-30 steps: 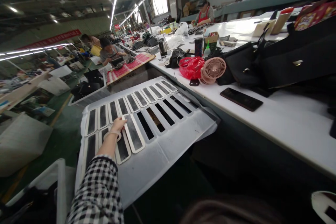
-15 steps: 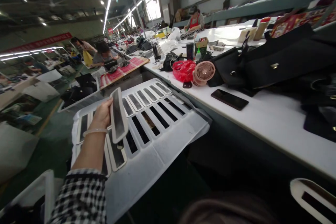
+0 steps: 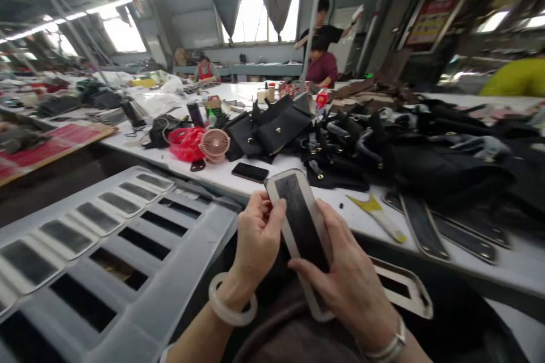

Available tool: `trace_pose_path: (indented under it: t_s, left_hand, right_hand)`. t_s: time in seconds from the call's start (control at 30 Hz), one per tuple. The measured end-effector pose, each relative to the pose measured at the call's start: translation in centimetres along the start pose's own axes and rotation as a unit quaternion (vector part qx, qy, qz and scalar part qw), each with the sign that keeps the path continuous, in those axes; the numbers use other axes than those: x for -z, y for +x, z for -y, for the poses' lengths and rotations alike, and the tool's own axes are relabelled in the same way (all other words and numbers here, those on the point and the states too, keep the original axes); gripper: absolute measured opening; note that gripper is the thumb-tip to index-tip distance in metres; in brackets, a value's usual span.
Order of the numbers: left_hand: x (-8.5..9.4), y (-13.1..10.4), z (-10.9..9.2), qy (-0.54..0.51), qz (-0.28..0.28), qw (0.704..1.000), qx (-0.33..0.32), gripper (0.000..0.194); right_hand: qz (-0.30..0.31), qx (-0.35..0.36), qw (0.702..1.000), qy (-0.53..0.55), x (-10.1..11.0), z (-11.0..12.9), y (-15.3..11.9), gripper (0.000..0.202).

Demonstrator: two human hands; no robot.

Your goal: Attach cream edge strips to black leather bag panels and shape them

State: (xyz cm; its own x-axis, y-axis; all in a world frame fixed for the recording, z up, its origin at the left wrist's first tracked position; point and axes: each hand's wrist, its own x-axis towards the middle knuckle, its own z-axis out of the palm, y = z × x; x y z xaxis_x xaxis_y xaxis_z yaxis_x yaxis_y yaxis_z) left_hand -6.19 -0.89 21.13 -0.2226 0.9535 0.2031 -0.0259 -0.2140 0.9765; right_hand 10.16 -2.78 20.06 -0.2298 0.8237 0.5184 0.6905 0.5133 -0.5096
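In front of me, both my hands hold a long strip (image 3: 299, 210) with rounded ends, a pale border and a dark middle. It stands tilted, its upper end leaning left. My left hand (image 3: 260, 232) pinches its left edge near the top between thumb and fingers. Lower down, my right hand (image 3: 351, 278) grips the right side, thumb across the front face. Several similar pale-edged strips (image 3: 102, 216) lie in a row on a white slotted plastic crate (image 3: 145, 317) to the left. Beyond my right wrist lies a pale rounded piece (image 3: 419, 292) with a dark slot, partly hidden.
The white worktable (image 3: 200, 173) runs across ahead. On it are a phone (image 3: 250, 172), a pink fan (image 3: 215, 144), a red plastic bag (image 3: 186, 143), black bags (image 3: 283, 127), dark straps (image 3: 421, 227) and a yellow-ended tool (image 3: 377, 215). Co-workers are at the far side.
My view has swung right. The strip, held up over the crate by my left hand alone, is now before me. My right hand has come into view and holds it too.
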Motion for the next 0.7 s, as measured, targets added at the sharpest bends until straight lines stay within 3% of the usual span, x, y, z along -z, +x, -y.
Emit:
trace_pose_path:
  t_s: [0.07, 0.13, 0.2, 0.3, 0.37, 0.43, 0.57, 0.7]
  left_hand:
    - [-2.6, -0.4, -0.7, -0.093, 0.118, 0.988, 0.026, 0.03]
    - [-3.7, -0.4, -1.2, -0.14, 0.222, 0.964, 0.034, 0.045]
    - [-3.8, -0.2, -1.0, -0.122, 0.256, 0.958, 0.025, 0.05]
    - [-3.3, 0.2, 1.3, -0.06, 0.153, 0.986, 0.017, 0.037]
    - [-2.9, 0.0, 4.3, -0.039, 0.064, 0.996, 0.039, 0.032]
    - [-2.5, -0.7, 8.0, -0.029, 0.009, 0.995, 0.092, 0.034]
    - [-2.4, -3.2, 15.0, -0.04, -0.041, 0.969, 0.239, 0.042]
    - [-3.3, -5.7, 17.9, -0.084, -0.045, 0.939, 0.329, 0.045]
  right_hand:
    - [-0.044, -0.022, 0.999, -0.013, 0.9, -0.8, 0.8, 0.076]
    - [-0.057, -0.057, 0.997, 0.004, 2.8, -3.0, 1.0, 0.077]
    - [-0.05, -0.086, 0.994, 0.04, 5.1, -5.6, 0.8, 0.079]
    - [-0.05, -0.099, 0.992, 0.067, 7.8, -9.0, 0.1, 0.08]
    - [-0.06, -0.084, 0.993, 0.051, 8.7, -10.4, -0.2, 0.081]
    - [-0.063, -0.051, 0.996, 0.033, 8.8, -11.1, -0.4, 0.082]
    - [-0.069, 0.034, 0.997, -0.001, 7.8, -11.6, -0.5, 0.081]
    - [-0.068, 0.074, 0.995, -0.017, 6.4, -12.4, -1.3, 0.083]
